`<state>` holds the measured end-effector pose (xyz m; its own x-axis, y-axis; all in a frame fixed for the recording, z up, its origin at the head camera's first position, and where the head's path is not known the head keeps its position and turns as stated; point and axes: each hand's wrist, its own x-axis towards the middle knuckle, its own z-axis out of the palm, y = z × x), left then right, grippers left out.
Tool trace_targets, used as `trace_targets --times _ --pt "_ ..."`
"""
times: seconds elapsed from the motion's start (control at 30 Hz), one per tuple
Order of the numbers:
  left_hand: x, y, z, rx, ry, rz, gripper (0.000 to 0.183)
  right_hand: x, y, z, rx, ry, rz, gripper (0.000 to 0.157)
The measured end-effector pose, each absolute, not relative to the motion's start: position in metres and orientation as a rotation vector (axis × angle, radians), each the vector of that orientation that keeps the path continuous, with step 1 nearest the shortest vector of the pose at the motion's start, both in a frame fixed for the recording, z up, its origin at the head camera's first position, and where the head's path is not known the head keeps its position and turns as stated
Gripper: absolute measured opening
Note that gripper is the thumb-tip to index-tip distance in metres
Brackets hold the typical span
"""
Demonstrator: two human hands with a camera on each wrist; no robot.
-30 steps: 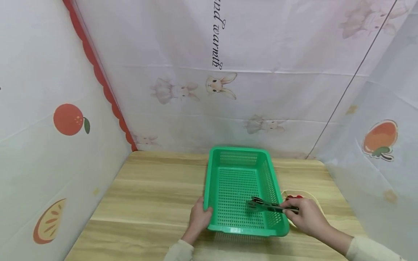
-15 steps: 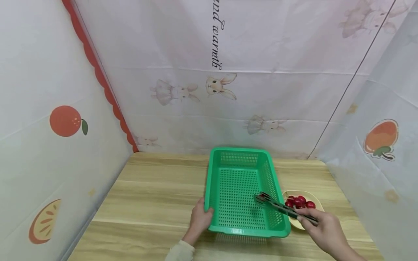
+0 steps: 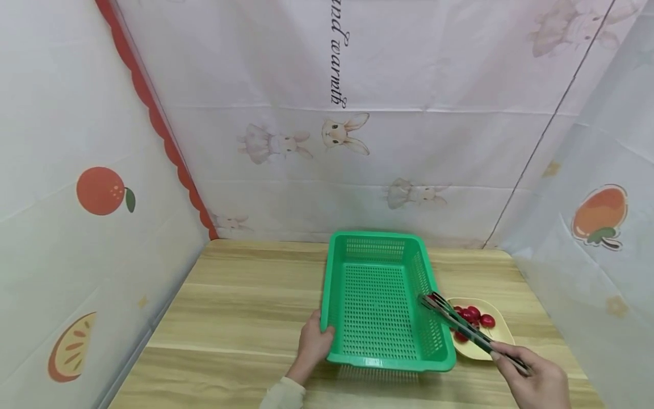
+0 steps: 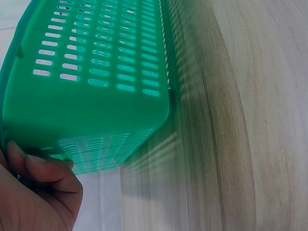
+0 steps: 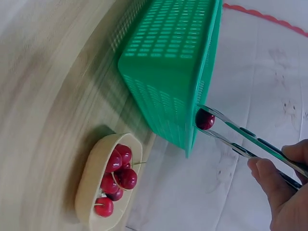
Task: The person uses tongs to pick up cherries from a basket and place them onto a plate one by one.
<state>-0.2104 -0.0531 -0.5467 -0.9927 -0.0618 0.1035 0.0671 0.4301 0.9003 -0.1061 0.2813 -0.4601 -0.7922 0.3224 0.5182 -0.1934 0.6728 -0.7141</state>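
A green plastic basket (image 3: 390,362) with slotted walls stands on the table. My left hand (image 3: 314,343) grips its rim near the front left corner; in the left wrist view my thumb and curled fingers (image 4: 53,175) hold the edge. With my right hand (image 3: 540,378) I hold dark-handled tongs (image 3: 472,334) between thumb and fingers. A dark red cherry (image 5: 205,119) is pinched between the tong tips, at the basket's right rim. Beside the basket on the right, a pale yellow dish (image 3: 503,335) holds several cherries (image 5: 115,168), some with stems.
The wood-grain table (image 3: 240,301) extends to the left of the basket. A printed cloth wall (image 3: 286,204) rises directly behind it, and further cloth walls stand at the left (image 3: 46,255) and right (image 3: 592,284).
My right hand has moved right and toward me, drawing the tongs from over the basket's floor to its right rim. The dish of cherries is now less covered. My left hand stays put.
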Motion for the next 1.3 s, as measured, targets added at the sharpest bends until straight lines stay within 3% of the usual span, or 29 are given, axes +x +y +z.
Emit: trace_targets --times 0.2,0.33,0.5,0.6,0.67,1.3 --pt "-0.210 -0.053 -0.544 0.001 -2.551 -1.616 0.037 -0.096 0.278 -0.460 -0.277 -2.089 1.180 0.013" --pt "-0.210 -0.054 -0.544 0.003 -2.556 -1.614 0.037 -0.091 0.287 -0.459 -0.556 -2.121 1.285 0.010" --pt "-0.211 -0.054 -0.544 0.001 -2.561 -1.623 0.036 -0.087 0.310 -0.466 -0.908 -2.240 1.357 0.030" --pt "-0.211 -0.054 -0.543 0.004 -2.558 -1.607 0.035 -0.083 0.321 -0.475 -0.894 -2.285 1.324 0.048" --pt "-0.211 -0.055 -0.543 0.008 -2.558 -1.599 0.035 -0.081 0.325 -0.483 -0.873 -2.277 1.306 0.051" --pt "-0.210 -0.055 -0.543 0.011 -2.564 -1.612 0.035 -0.087 0.344 -0.541 -0.902 -2.263 1.109 0.039"
